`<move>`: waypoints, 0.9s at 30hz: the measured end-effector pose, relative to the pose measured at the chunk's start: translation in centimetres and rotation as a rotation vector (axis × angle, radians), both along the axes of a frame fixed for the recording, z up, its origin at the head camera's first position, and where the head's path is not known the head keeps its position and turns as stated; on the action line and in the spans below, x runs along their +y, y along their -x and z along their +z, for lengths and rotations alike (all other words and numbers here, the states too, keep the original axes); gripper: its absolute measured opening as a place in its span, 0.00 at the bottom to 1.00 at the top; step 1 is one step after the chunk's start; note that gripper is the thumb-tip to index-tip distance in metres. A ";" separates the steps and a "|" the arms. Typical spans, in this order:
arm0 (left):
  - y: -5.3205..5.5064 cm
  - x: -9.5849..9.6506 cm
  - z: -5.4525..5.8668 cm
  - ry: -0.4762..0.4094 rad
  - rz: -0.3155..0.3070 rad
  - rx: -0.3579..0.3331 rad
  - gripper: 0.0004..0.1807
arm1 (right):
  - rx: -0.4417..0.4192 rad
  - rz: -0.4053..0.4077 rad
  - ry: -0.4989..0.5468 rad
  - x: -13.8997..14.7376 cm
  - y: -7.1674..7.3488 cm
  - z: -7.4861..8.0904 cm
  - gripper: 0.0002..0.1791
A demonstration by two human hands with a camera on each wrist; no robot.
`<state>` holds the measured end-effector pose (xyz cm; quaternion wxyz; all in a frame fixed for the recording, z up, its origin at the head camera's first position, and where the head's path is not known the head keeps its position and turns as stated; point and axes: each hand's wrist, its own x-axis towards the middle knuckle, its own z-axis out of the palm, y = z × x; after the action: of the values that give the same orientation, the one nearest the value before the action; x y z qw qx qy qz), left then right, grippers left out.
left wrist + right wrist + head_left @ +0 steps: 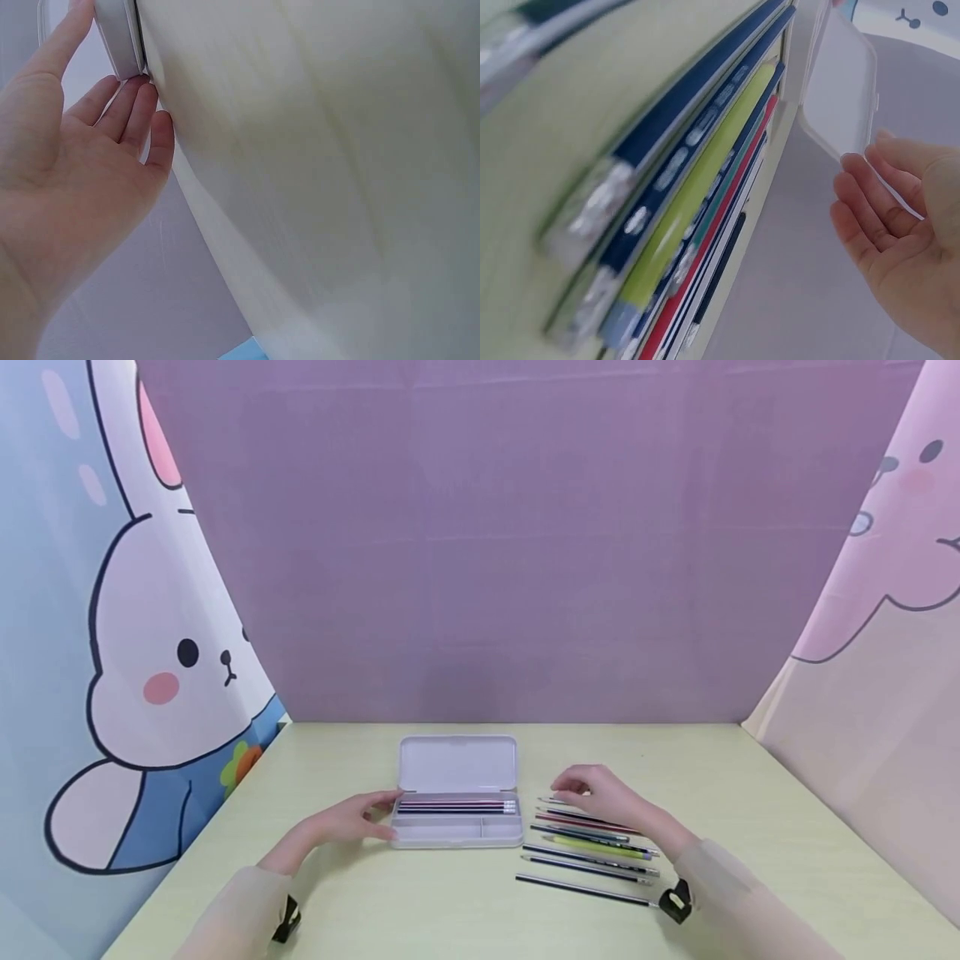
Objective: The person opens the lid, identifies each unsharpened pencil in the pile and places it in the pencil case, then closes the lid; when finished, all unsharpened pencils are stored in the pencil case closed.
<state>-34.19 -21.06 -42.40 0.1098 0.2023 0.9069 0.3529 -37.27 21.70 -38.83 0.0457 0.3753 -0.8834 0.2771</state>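
Observation:
A white pencil case [457,843] lies with its lid [458,763] raised at the back. Several dark and reddish striped pencils [450,807] rest in its rear compartment, white erasers towards the right. My left hand [348,820] holds the case's left end, thumb near the front corner and fingers by the rear one. Over the far end of a spread of loose pencils hovers my right hand [596,789], fingers loosely bent and nothing showing between them. The right wrist view shows a yellow-green pencil [697,187] and a red pencil [712,244] among dark blue ones.
The loose pencils lie roughly side by side on the pale wooden table [360,910], right of the case. One dark pencil [581,890] lies nearest the front, apart from the others. A purple cloth [480,568] hangs behind the table, with cartoon-printed curtains [165,610] at the sides.

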 end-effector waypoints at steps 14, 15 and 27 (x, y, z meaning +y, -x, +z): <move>0.0 0.0 0.1 0.003 0.001 -0.004 0.42 | 0.001 -0.023 0.003 3.4 -0.8 -0.7 0.08; 0.0 -0.1 0.0 0.004 0.004 -0.005 0.42 | 0.004 -0.026 0.002 3.6 -0.8 -0.7 0.07; 0.2 -0.1 -0.2 -0.006 0.011 -0.015 0.42 | 0.008 -0.049 -0.021 5.9 -1.2 -1.4 0.06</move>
<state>-34.42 -21.16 -42.59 0.1141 0.1951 0.9061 0.3576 -36.11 27.55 -40.18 0.0521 0.3549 -0.8950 0.2652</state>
